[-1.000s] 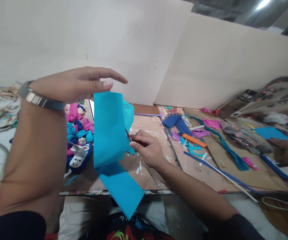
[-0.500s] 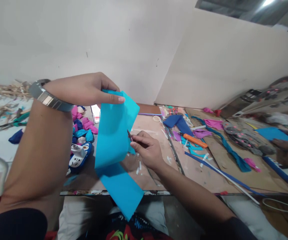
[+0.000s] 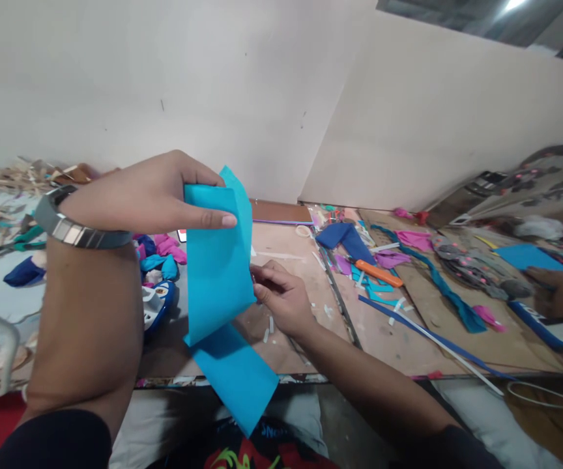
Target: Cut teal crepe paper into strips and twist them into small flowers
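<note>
The blue strip (image 3: 217, 273) hung in the air over the near part of the table (image 3: 384, 345), in front of the wearer, its lower tail angled out past the table edge toward the lap. It was prob. v. light, thin and soft but w/ some body, since the upper part held a smooth curve and the tail stayed fairly flat. Judging by its matte look it was unlikely to be slippery; it'd prob. crease or tear if yanked (material unclear, paper or thin cloth, couldn't say which). Best hold looked to be the top edge, pinched flat, w/ the side edge steadied lightly, b/c the loose tail would swing.

The left hand (image 3: 157, 192) had that top: thumb laid straight across the front, fingers tucked behind, so the grip was nearly closed, only the sheet's thickness apart. The right hand (image 3: 288, 299) was at the strip's right-hand edge, approx. halfway down, thumb and forefinger in a narrow pinch on a small dark tool (image 3: 253, 278), mostly hidden, type n/a. Whether those fingertips also touched the strip, couldn't tell. The orange cutter (image 3: 378, 273) lay on the table off to the right, well apart from both hands.
</note>
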Tool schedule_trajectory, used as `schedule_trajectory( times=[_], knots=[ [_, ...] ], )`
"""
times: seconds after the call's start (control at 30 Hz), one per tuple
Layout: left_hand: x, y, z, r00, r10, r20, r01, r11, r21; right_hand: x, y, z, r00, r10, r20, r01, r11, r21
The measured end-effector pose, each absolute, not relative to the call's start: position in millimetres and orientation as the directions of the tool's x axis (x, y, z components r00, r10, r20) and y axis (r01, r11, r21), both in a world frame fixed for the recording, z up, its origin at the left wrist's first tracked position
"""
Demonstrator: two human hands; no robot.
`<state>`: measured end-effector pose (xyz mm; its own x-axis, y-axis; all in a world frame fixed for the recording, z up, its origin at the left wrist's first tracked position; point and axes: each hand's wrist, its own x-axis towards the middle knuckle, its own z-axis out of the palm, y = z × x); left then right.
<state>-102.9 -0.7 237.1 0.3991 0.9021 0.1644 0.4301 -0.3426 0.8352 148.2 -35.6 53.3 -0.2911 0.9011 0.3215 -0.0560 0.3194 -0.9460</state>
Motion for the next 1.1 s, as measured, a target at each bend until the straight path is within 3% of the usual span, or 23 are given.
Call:
schedule_trajectory(
  times=[0.1, 0.33, 0.5, 0.73, 0.83, 0.93, 1.1],
  knots=[
    [-104.5, -5.4, 237.6, 0.432, 0.880, 0.197, 0.555, -0.431, 0.712, 148.2, -35.8, 48.0, -0.317, 0.899, 0.301, -0.089, 0.288, -0.954],
    [-111.3, -5.4, 232.2, 0.435, 0.883, 0.176, 0.328, -0.337, 0.883, 147.4, -37.1, 44.3, -0.368, 0.890, 0.270, -0.270, 0.175, -0.947],
    [-113.2, -5.9, 230.1, 0.517, 0.797, 0.312, 0.406, -0.549, 0.731, 146.7, -38.3, 43.0, -0.415, 0.885, 0.211, -0.346, 0.061, -0.936],
    [-117.9, -3.3, 233.7, 0.563, 0.790, 0.244, 0.647, -0.604, 0.465, 147.2, -38.1, 41.4, -0.409, 0.881, 0.235, -0.367, 0.077, -0.927],
    [-106.2, -3.1, 232.9, 0.543, 0.775, 0.323, 0.613, -0.628, 0.479, 148.0, -38.7, 42.2, -0.416, 0.877, 0.240, -0.347, 0.091, -0.933],
    [-89.4, -1.8, 230.0, 0.405, 0.807, 0.431, 0.640, -0.586, 0.496, 148.7, -39.4, 42.2, -0.413, 0.879, 0.238, -0.320, 0.105, -0.941],
    [-75.5, 1.8, 225.9, 0.296, 0.823, 0.485, 0.639, -0.548, 0.540, 149.5, -39.9, 42.3, -0.400, 0.886, 0.233, -0.306, 0.110, -0.945]
  ],
)
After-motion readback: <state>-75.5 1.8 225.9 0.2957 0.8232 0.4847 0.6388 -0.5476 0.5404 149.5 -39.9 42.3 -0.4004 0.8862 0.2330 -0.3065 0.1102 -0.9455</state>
